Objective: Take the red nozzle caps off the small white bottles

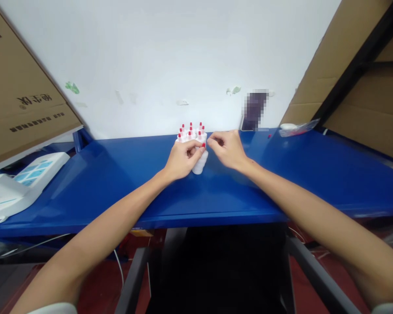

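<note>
On a blue tabletop, the left hand has its fingers pinched on a white bottle near its red tip — just in front of clustered matching bottles. The right hand is beside them, fingers curled — whether around anything, I cannot tell.

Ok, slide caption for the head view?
Left hand on a red-tipped white bottle, right hand beside it, blue table beneath.
</note>
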{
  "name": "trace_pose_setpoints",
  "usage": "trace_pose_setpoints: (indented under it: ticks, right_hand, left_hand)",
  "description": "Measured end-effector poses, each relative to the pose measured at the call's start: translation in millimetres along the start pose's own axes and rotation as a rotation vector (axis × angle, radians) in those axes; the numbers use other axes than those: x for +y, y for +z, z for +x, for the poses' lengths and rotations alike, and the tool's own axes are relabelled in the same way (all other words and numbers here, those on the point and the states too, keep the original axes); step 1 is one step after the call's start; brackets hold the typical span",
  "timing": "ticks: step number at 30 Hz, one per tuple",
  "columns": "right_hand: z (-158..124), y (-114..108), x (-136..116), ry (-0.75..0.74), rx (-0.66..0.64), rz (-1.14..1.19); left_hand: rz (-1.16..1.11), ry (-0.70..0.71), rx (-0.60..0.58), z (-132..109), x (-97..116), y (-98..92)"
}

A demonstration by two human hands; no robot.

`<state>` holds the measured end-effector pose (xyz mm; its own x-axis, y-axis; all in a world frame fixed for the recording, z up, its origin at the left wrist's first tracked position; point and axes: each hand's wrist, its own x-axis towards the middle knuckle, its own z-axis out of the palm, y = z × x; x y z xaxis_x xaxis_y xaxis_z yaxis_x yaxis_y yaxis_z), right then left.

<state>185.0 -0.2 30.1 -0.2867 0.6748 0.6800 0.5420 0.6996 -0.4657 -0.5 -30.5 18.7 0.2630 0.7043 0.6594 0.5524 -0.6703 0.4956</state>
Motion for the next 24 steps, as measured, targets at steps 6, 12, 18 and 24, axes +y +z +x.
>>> trace_pose_setpoints:
  ticks: [6,12,18,24]
  right_hand:
    - [-2,-3,-8,-0.056,0.004,0.084]
    - [-5,0,-10,-0.099,-0.031,0.136]
    - [-7,-3,-9,-0.189,-0.108,0.106]
    - [-5,-6,-7,-0.305,-0.115,0.092]
  left_hand:
    - [-0.061,0.059,0.012,-8,8,7.8]
    - [-0.037,0.118,-0.044,-13,-2,10.1]
    - [-0.111,0.186,-0.117,-11,-3,17.1]
    - [0.021,0.139,-0.132,-8,-5,20.2]
